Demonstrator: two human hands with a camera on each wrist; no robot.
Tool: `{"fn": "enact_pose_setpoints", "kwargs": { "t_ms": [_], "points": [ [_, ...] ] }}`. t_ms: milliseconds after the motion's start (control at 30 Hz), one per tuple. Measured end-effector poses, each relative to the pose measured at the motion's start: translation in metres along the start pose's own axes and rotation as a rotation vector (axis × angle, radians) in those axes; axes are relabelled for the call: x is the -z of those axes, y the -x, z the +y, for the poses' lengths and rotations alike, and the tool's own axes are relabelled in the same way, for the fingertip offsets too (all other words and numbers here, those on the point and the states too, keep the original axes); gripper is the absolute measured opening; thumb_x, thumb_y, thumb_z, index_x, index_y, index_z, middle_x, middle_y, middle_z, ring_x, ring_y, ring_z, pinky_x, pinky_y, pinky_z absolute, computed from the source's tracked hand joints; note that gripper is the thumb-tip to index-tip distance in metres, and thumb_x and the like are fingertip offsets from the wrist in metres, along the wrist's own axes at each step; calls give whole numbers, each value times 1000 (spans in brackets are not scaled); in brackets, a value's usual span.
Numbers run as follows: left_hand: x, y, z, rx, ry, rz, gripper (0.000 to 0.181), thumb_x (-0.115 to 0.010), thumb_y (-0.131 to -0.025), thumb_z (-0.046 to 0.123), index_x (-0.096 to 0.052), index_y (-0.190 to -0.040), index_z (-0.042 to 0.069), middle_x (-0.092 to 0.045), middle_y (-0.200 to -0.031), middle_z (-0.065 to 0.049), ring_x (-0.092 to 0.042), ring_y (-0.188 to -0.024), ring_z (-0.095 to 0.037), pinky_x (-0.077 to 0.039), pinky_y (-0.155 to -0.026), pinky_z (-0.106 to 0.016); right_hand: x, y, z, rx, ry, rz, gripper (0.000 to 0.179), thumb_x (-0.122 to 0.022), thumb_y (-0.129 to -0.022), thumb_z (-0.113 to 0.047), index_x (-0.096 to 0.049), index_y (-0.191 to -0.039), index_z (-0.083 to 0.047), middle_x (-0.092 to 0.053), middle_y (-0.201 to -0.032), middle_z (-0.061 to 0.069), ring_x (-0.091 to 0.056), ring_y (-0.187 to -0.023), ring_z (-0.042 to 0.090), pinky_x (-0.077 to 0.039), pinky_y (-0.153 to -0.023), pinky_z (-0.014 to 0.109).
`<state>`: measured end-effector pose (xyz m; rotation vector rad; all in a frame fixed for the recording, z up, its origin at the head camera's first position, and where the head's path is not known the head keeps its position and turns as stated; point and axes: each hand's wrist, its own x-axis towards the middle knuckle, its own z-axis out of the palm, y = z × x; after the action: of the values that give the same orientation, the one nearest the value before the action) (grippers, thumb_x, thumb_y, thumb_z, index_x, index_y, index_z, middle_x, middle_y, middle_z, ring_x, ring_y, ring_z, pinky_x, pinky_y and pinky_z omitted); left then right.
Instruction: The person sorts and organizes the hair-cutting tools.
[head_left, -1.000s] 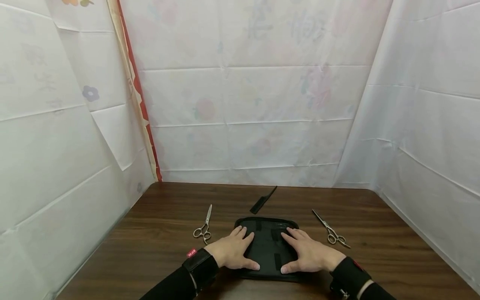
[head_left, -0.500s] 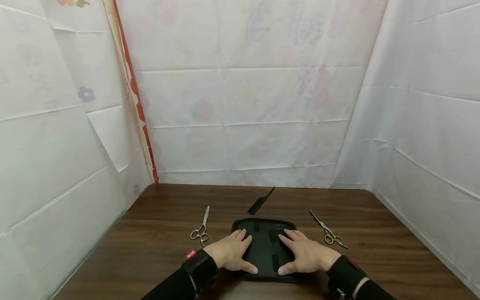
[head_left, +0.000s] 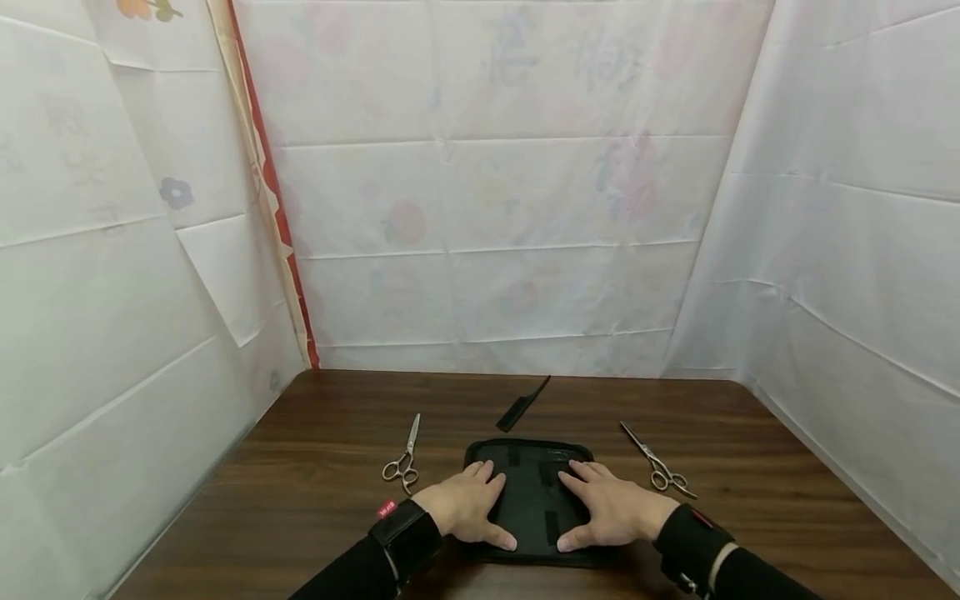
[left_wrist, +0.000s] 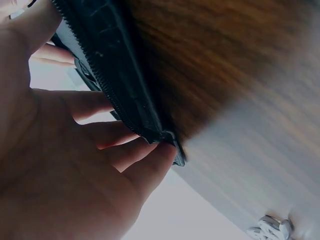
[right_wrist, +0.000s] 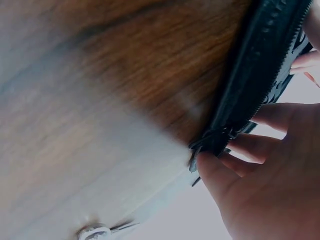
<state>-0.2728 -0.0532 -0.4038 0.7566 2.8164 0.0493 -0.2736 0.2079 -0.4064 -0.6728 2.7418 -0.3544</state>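
A black zipped case with dark strap-like strips on its upper face lies before me on the wooden table. My left hand rests on its left side, fingers spread and thumb pointing inward. On the right side my right hand rests the same way. Zipper teeth run along the case's edge in the left wrist view, where the fingers reach over it. The right wrist view shows a zipper pull on the edge, close to the fingers. Neither hand grips anything.
Silver scissors lie left of the case, and a second silver pair lies to its right. Behind the case is a black comb with a thin tail. White sheeting hangs around the table on three sides.
The head view has shifted slightly, so everything sits a little further left in it. Both hands stay on the case in the same pose.
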Motion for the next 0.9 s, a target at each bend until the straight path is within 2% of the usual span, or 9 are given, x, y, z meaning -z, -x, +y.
{"fn": "enact_pose_setpoints", "kwargs": {
  "t_ms": [267, 467, 600, 700, 900],
  "points": [
    [1, 1, -1, -2, 2, -4, 94, -69, -84, 68, -44, -155, 12, -36, -161, -14, -32, -149, -30, -32, -117, -44, 6, 4, 2, 46, -17, 12, 88, -74, -86, -59, -47, -152, -8, -35, -159, 18, -32, -147, 41, -39, -106, 62],
    [1, 1, -1, -8, 0, -3, 94, -69, -84, 68, -44, -155, 12, -36, -161, -14, -32, -149, -30, -33, -117, -44, 15, 9, 11, 76, -51, 90, 78, -73, -90, -53, -51, -148, -6, -39, -156, 21, -36, -144, 43, -39, -106, 61],
    [0, 1, -2, -12, -3, 6, 93, -69, -84, 68, -44, -154, 12, -37, -160, -14, -32, -149, -30, -33, -117, -44, 22, 12, 16, 84, -34, 148, 76, -73, -91, -49, -52, -147, -3, -41, -153, 24, -37, -142, 44, -38, -107, 61],
    [0, 1, -2, -13, -1, 12, 93, -69, -84, 68, -45, -154, 11, -37, -160, -14, -33, -149, -30, -33, -117, -44, 27, 14, 20, 54, -31, 192, 75, -75, -91, -47, -52, -146, -2, -42, -152, 24, -38, -141, 46, -37, -107, 62],
    [0, -1, -2, -19, 0, 11, 93, -69, -84, 68, -45, -154, 11, -37, -160, -15, -33, -149, -31, -33, -117, -44, 33, 17, 29, -40, -8, 274, 76, -76, -90, -45, -51, -147, -2, -42, -152, 26, -37, -141, 48, -44, -98, 63]
  ]
}}
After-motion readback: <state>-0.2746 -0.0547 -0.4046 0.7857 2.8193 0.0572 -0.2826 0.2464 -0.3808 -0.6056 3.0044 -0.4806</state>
